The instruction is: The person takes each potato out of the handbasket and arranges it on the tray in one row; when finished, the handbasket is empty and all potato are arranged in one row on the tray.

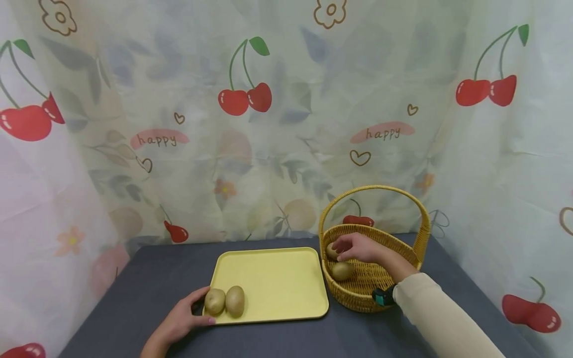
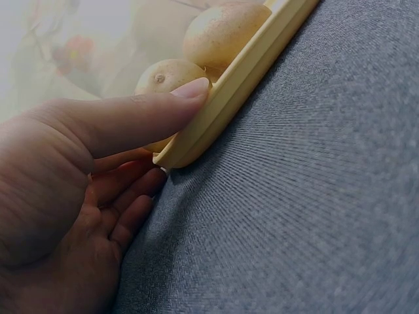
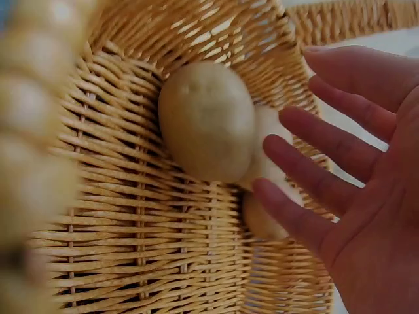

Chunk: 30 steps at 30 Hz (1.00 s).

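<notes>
In the head view my left hand (image 1: 181, 315) holds the near-left corner of a yellow tray (image 1: 273, 283). Its thumb (image 2: 147, 118) lies along the front rim, while the other fingers are at the left side. Two potatoes sit side by side in that corner, a rounder potato (image 1: 215, 302) and a longer potato (image 1: 235, 301). My right hand (image 1: 360, 247) is inside a wicker basket (image 1: 376, 278), fingers spread and holding nothing. Beneath and beside it are a near potato (image 1: 342, 271) and a farther potato (image 1: 332, 251), partly hidden. The right wrist view shows a large potato (image 3: 206, 121) with others behind.
The basket's tall arched handle (image 1: 376, 187) rises above the right forearm. Tray and basket stand close together on a dark grey tabletop (image 1: 174, 268). A cherry-patterned curtain (image 1: 295, 149) hangs behind and at both sides. A dark watch-like band (image 1: 384, 297) is on the right wrist.
</notes>
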Available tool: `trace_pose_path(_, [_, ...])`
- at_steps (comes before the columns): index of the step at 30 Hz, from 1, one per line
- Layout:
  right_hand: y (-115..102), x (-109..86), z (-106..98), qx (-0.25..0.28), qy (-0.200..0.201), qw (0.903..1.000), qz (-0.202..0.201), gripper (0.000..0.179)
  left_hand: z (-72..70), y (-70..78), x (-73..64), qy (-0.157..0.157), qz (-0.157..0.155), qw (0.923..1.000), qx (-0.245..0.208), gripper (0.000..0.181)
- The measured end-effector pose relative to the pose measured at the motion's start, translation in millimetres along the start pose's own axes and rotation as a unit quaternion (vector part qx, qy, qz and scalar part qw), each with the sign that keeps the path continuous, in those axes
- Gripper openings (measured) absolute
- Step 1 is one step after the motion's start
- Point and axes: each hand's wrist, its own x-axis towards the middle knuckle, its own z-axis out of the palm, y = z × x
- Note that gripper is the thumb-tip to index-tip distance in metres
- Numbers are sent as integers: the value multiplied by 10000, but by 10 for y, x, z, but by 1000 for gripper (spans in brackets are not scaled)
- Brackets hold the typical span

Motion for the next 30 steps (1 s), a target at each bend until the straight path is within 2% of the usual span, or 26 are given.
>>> trace_pose_path(7, [56,48,41,-70,-699,9967,396,43,-10,18,-7,16,55,10000,-13,85])
trace_pose_path(10, [26,81,50,-112,-1033,9932,534,44,-19,10,-8,55,31,10000,-21,85])
trace_pose_path(15, [-42,136,48,-229,-1441,9844,980,41,-25,-11,-6,27,31,10000,-48,85])
trace_pose_path(23, [-120,197,57,36,-1710,9695,1754,42,-18,-6,2,14,-58,9999,-155,85])
trace_pose_path(30, [-137,233,59,-110,-1784,9639,1971,37,0,-40,17,-23,-85,9998,-158,85])
